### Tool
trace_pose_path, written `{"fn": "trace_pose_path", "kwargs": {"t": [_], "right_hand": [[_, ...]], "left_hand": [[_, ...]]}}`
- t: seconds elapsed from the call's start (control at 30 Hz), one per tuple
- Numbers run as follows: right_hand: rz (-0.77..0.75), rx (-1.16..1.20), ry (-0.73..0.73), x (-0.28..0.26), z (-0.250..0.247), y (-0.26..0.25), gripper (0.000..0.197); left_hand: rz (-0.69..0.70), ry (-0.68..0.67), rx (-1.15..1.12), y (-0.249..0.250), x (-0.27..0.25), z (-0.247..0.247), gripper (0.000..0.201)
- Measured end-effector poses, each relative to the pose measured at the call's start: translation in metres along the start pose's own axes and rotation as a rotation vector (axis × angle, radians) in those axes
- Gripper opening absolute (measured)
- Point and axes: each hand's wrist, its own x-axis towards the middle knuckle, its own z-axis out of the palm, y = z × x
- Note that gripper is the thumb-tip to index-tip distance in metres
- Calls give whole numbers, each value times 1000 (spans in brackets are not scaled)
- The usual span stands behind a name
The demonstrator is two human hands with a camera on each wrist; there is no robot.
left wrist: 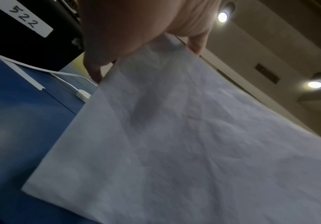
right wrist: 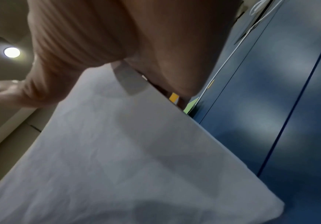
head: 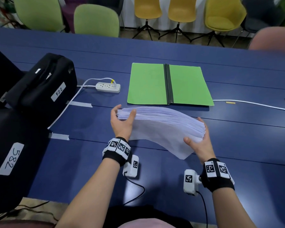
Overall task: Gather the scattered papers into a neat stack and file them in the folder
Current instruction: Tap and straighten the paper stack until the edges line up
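Nearest the person, the right hand (head: 198, 142) holds the right end of the paper stack (head: 161, 127), thumb on top and fingers underneath, while the left hand (head: 122, 120) clasps the left end the same way, so each grip is closed around the sheets. The stack is lifted clear of the blue desk (head: 237, 153) and sags in a curve between the hands, its near corner drooping toward the desk. That bend looks like the main risk: the sheets at the right end already fan slightly, and a loosened thumb could let the lower pages slide out and scatter again. The wrist views show only the underside of the sheets, so how square the edges are cannot be judged there. Beyond the stack lies the green folder (head: 148, 84), open flat with its dark spine up the middle; if the stack lands askew, pages may overhang the cover.
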Motion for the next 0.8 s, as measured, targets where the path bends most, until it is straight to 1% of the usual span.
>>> {"fn": "trace_pose_path", "kwargs": {"t": [0.07, 0.1, 0.13, 0.2, 0.23, 0.27, 0.37, 0.4, 0.43, 0.5, 0.53, 0.57, 0.6, 0.63, 0.7, 0.73, 0.77, 0.8], "right_hand": [[-9, -54, -18, 1, -2, 2, 103], [-8, -83, -18, 1, -3, 3, 97], [-1, -96, -1, 2, -4, 3, 85], [11, -92, 74, 4, -3, 4, 53], [16, -91, 99, 4, -3, 5, 42], [21, -95, 103, 5, -2, 7, 36], [48, -99, 78, 5, 3, 9, 26], [55, -104, 71, 6, 5, 9, 21], [60, -107, 73, 8, 9, 8, 15], [66, -117, 87, 12, 15, 4, 6], [74, -111, 98, 14, 17, 1, 3], [83, -103, 109, 15, 18, -2, 1], [82, -100, 108, 16, 18, -5, 5], [78, -96, 104, 16, 17, -8, 9], [51, -56, 111, 15, 14, -14, 14], [32, -30, 121, 14, 12, -15, 15], [17, -8, 129, 12, 10, -15, 15], [22, -10, 128, 11, 10, -12, 14]], "left_hand": [[4, -8, 10, -4, 2, -3, 47], [2, -16, 12, -6, 4, -4, 42], [-4, -21, 2, -7, 6, -5, 35], [-23, -24, -39, -7, 10, -6, 20], [-32, -26, -61, -7, 13, -6, 14], [-41, -44, -80, -7, 16, -7, 13], [-77, -159, -90, -2, 20, -10, 19], [-99, -196, -75, 0, 20, -11, 26], [-137, -229, -70, -1, 22, -12, 37], [-233, -291, -92, 0, 28, -14, 68], [-272, -308, -95, 2, 30, -14, 79], [-290, -309, -85, 6, 33, -14, 82], [-289, -306, -75, 11, 36, -15, 79], [-267, -311, -74, 17, 38, -17, 69], [-176, -341, -76, 27, 37, -20, 43], [-140, -344, -80, 28, 35, -21, 37], [-126, -324, -79, 24, 33, -21, 38], [-130, -289, -75, 20, 30, -21, 44]]}}
